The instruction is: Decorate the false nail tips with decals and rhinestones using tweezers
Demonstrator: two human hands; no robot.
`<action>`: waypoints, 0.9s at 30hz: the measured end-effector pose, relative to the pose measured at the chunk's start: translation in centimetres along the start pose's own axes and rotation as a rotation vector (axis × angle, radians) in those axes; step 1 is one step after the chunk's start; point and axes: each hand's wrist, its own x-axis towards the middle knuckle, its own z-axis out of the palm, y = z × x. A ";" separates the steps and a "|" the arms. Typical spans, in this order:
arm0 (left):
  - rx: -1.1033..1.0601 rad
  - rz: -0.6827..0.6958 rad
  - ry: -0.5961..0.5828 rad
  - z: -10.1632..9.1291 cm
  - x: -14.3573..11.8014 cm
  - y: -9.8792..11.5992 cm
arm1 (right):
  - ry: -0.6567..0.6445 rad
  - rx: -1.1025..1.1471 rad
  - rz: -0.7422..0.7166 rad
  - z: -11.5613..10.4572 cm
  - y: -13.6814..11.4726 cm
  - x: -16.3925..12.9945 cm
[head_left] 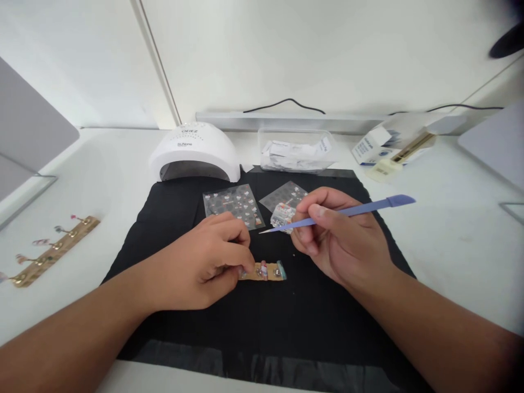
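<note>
"On the black cloth [266, 322] in the head view, what lies between the hands?"

"A short wooden strip [270, 277], near the middle. It carries small decorated pieces, including a reddish piece [264, 270] and, at its right end, a teal piece [281, 270]."

"And the left hand [204, 259]?"

"It covers the strip's left end, fingers bent and drawn together. I cannot tell whether they pinch the wood or something on it. Resting there probably steadies the strip and leaves its right end exposed."

"The right hand [347, 240]?"

"It grasps a slim blue-violet tool [346, 213] like a pencil, presumably for fine control. The pale, pointed tip aims left, beyond the strip and apart from it."

"What is nearby?"

"Just past the hands lie a left patterned sheet [233, 206], a right patterned sheet [284, 194] and a crinkled clear packet [282, 214], likely close for easy reach."

"Farther off?"

"A white dome lamp [196, 150], its dark opening facing the person, perhaps for ready access. To its right, a clear box [298, 165] of packets sits back, perhaps to free working room. Off the cloth, at left, a second wooden strip [57, 254] bears decorated pieces raised on gold-coloured stands, apparently so their faces touch nothing."
</note>
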 end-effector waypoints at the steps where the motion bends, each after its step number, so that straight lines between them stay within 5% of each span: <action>1: 0.005 -0.006 -0.010 0.0 0.0 0.0 | -0.002 0.003 -0.004 0.0 0.0 0.0; 27: -0.056 -0.034 -0.038 -0.1 -0.1 0.1 | -0.016 0.014 -0.016 -0.1 -0.1 0.1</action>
